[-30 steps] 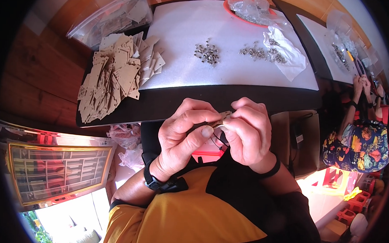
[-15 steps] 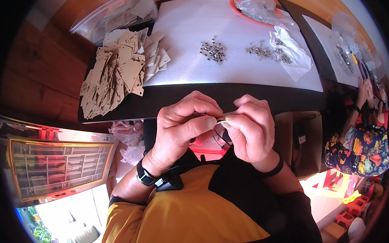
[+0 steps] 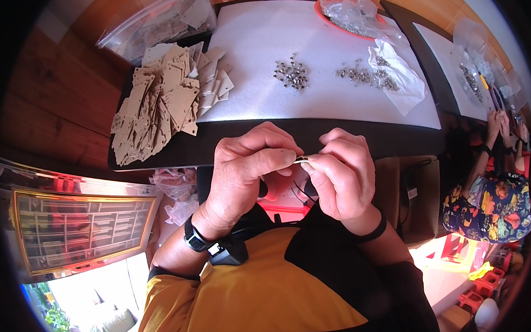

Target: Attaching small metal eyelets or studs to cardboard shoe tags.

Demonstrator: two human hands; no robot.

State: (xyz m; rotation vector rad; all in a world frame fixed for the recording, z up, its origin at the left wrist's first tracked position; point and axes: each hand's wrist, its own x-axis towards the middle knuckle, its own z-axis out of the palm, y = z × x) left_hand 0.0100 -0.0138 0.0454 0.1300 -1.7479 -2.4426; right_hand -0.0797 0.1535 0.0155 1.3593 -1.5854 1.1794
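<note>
My left hand (image 3: 251, 168) and my right hand (image 3: 344, 174) meet in front of the table edge, fingertips closed in a pinch. Between them is a small, thin card-like piece (image 3: 301, 159), its pale edge showing; the fingers hide most of it. Beyond my hands, a heap of small shiny metal studs (image 3: 291, 73) lies on the white table sheet (image 3: 246, 60). More metal pieces (image 3: 354, 74) are scattered to its right, some on a crumpled white bag (image 3: 408, 92). At the left a large pile of tan punched cards (image 3: 162, 104) leans over the table edge.
A clear plastic box (image 3: 159, 25) stands behind the cards. A red tray (image 3: 326, 19) with a plastic bag (image 3: 355, 14) sits at the far right. An open cardboard box (image 3: 387, 191) is below the table by my right arm. Another person (image 3: 489, 203) works at the right.
The thin piece between my fingertips is tilted differently, with more of its pale edge showing. My left thumb has shifted slightly up. Both hands stay in nearly the same place.
</note>
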